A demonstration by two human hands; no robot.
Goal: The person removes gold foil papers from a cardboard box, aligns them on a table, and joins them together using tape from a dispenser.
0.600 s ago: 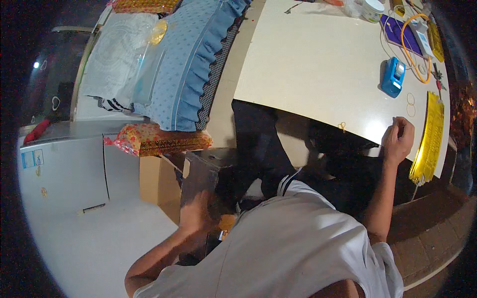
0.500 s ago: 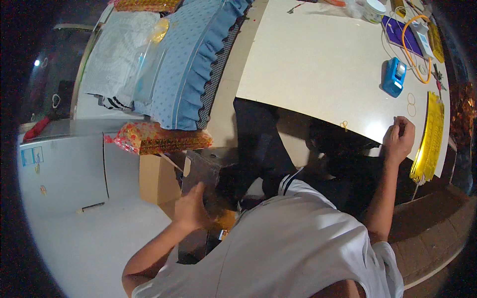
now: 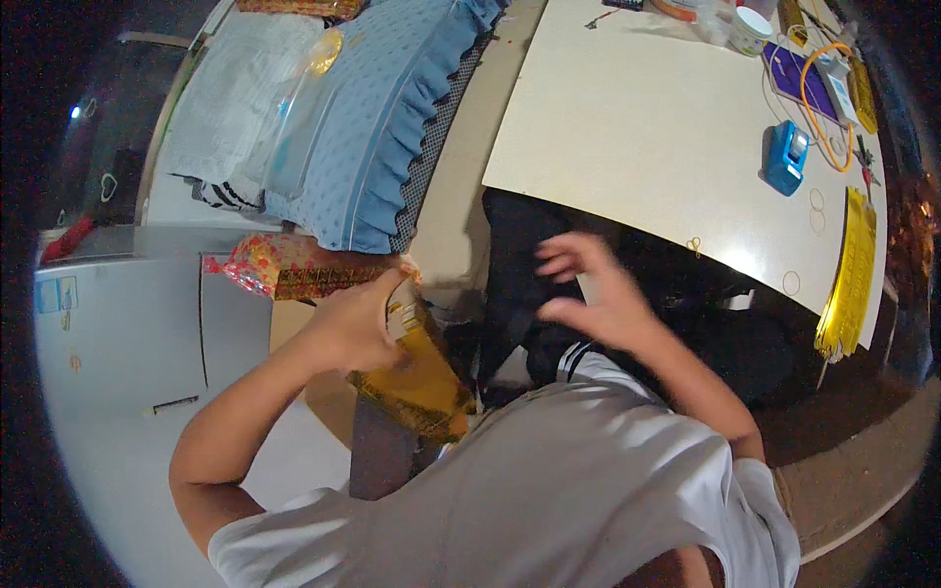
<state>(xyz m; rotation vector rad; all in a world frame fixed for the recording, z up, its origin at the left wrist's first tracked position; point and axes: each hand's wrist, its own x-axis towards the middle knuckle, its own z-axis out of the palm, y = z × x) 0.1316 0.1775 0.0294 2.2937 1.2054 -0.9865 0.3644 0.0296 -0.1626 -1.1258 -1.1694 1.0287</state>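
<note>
My left hand (image 3: 358,318) grips the upper end of a stack of gold foil paper (image 3: 417,382), whose pale end shows beside the fingers. The stack hangs aslant over a dark box (image 3: 380,456) at my left side. Just off the table's near edge, my right hand (image 3: 598,294) is in the air with thumb and fingers apart, nothing in it. Thin rubber bands (image 3: 791,283) and a small yellow band (image 3: 694,245) lie on the white table (image 3: 627,118). A flat bundle of gold foil strips (image 3: 847,279) rests along its right edge.
A blue tape dispenser (image 3: 786,159), an orange cable (image 3: 806,83) and a white tub (image 3: 751,31) are on the table's right side. At the left are a blue ruffled cloth (image 3: 368,137), a red-and-gold wrapped packet (image 3: 314,267) and a cardboard box (image 3: 289,328).
My left hand has come up with the gold foil stack from beside the dark box. My right hand has left the table edge and moved left, fingers opening; a rubber band now shows there.
</note>
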